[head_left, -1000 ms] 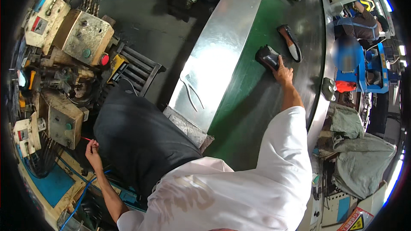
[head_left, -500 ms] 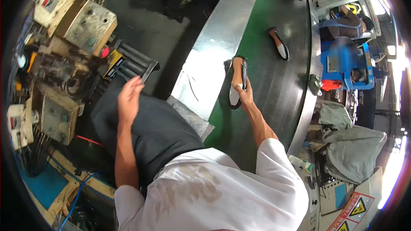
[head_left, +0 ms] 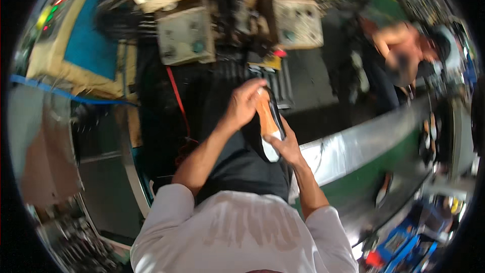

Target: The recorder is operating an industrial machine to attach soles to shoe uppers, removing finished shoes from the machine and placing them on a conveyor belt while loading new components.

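Note:
In front of my body I hold a black shoe (head_left: 273, 107) with a tan and white inside, its sole side turned away from me. My right hand (head_left: 286, 145) grips it near the white end, thumb over the edge and fingers round the dark side. At the other end my left hand (head_left: 243, 105) has its fingers bent against the shoe; their tips are slightly blurred. Beyond my hands stands a machine with two worn metal boxes, the left box (head_left: 185, 35) and the right box (head_left: 298, 23), with a red button (head_left: 279, 53) between them.
On my right runs a green conveyor belt (head_left: 348, 184) with a metal edge (head_left: 348, 149). Another shoe (head_left: 384, 190) lies on it, and more shoes (head_left: 429, 136) sit farther along. A person (head_left: 399, 55) is across the belt's far end. A red cord (head_left: 177, 96) hangs at my left.
I have turned left, from the belt toward the machine. The shoe has been lifted off the belt in my right hand, and my left hand has come onto its other end.

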Tool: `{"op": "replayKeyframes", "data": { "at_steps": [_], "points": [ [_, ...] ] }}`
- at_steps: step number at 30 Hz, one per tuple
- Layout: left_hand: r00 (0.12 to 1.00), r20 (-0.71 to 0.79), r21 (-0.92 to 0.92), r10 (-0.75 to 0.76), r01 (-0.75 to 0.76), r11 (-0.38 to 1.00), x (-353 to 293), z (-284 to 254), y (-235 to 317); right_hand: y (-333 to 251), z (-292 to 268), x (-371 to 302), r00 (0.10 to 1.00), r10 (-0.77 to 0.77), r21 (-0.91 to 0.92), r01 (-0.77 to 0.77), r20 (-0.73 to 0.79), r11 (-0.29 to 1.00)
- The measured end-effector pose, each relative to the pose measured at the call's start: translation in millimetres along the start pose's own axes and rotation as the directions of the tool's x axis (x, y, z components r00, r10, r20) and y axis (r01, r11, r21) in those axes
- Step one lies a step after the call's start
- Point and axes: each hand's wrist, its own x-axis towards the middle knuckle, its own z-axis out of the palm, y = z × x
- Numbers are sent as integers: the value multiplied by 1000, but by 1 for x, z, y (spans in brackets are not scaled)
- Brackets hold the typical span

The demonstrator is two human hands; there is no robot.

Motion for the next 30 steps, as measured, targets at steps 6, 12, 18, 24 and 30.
{"op": "replayKeyframes", "data": {
  "at_steps": [6,12,18,24,30],
  "points": [
    [968,-247,21,-41,48,999,-33,-8,4,13,14,14,996,41,-180,-27,76,983],
    [952,-298,112,69,-37,993,-32,-2,-5,11,16,14,997,31,-233,-14,71,972],
    [976,134,-24,-172,176,984,-2,-22,-47,5,-10,20,978,204,-147,-194,54,970],
    [941,58,56,-334,331,942,15,-11,-75,-43,16,-33,938,-221,-941,302,266,152],
    [962,15,151,-272,267,952,30,18,-65,-19,14,-30,961,-195,-950,234,195,205]
  ]
}}
